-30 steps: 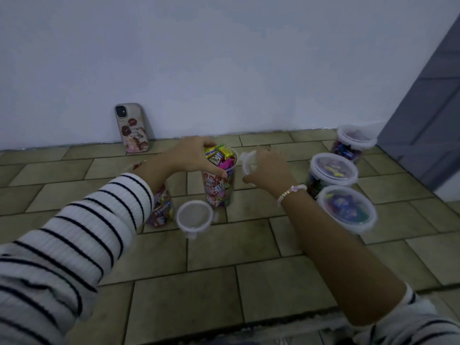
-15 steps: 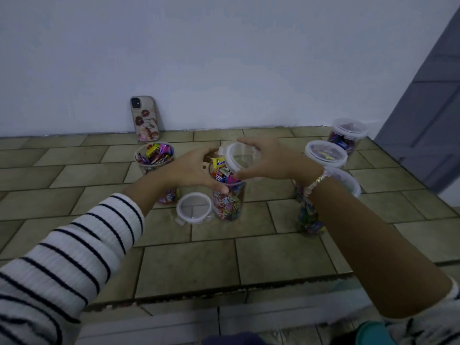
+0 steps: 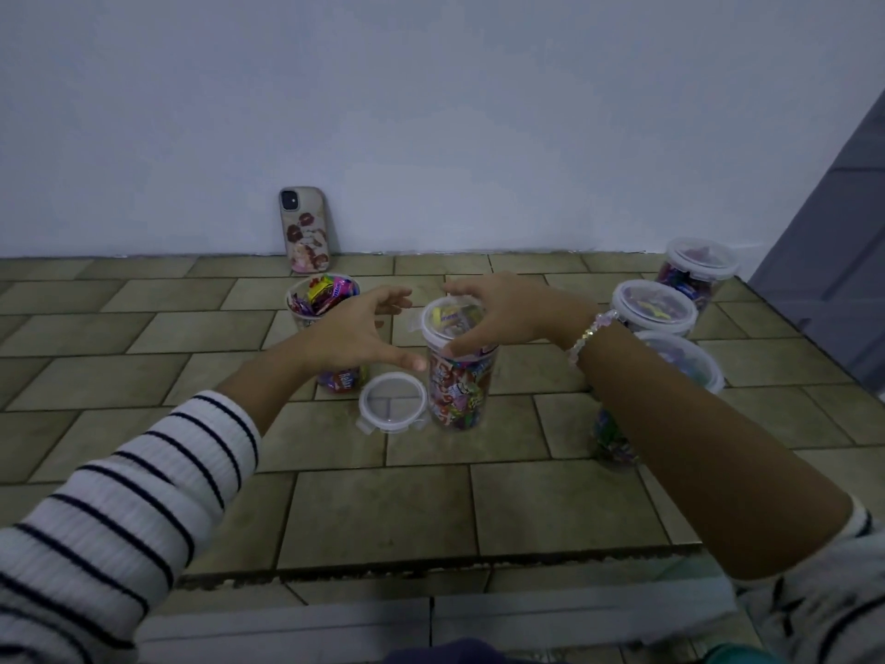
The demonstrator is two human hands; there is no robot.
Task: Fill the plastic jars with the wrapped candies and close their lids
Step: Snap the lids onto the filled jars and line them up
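Head camera, nearest first: both forearms reach forward over the tiled floor, the right one wearing a beaded bracelet at the wrist.

Just below and left of the grip, a loose lid lies flat on the tiles, touching or almost touching the foot of the jar being worked on. That jar stands upright, its long axis vertical, packed with wrapped candies to the brim, directly under the right hand. This hand is curled over the lid, with the thumb on the near rim and the fingers arched over the far edge. The lid sits on the mouth but looks slightly askew, so I judge it laid on but not yet snapped down.

The left hand hovers just to the left of the grip, fingers spread and holding nothing, apart from the jar wall. It is the free hand and the nearer one for steadying the jar or pressing the left clip, so the next push is probably straight down along the jar's axis.

Beyond the left hand stands an open jar, full and uncovered. Right of the grip are three lidded jars. Farthest, a phone leans on the wall.
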